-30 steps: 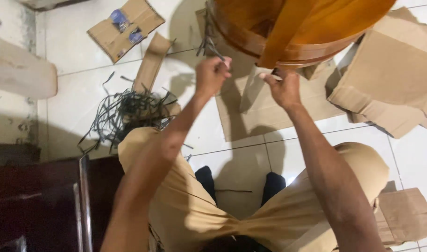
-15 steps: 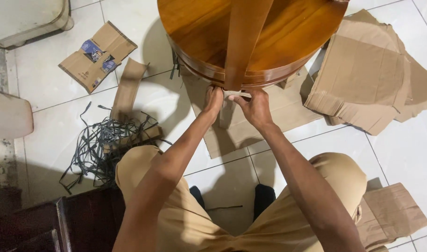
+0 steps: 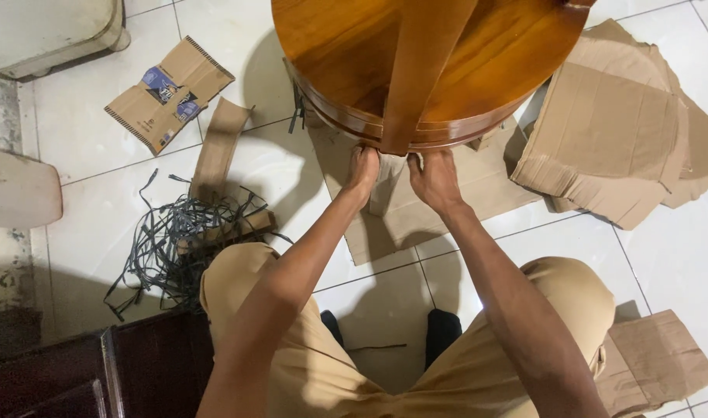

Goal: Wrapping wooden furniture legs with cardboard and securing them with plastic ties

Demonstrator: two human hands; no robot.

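Currently both hands are held at the lower rim of the round wooden table [image 3: 346,54], which stands on flattened cardboard [image 3: 439,193] on the tiled floor [image 3: 83,147]. Left hand [image 3: 364,172] is pressed against the rim with fingers curled under it; whether anything is gripped cannot be told. Right hand [image 3: 434,176] is set just beside it, fingers tucked under the same rim edge, grip hidden too. A wooden slat [image 3: 424,70] is seen running across the table's surface, ending above the hands. A tangle of black straps [image 3: 183,236] is left on the floor near the left knee. Folded cardboard pieces [image 3: 602,131] are piled to the right of the table.
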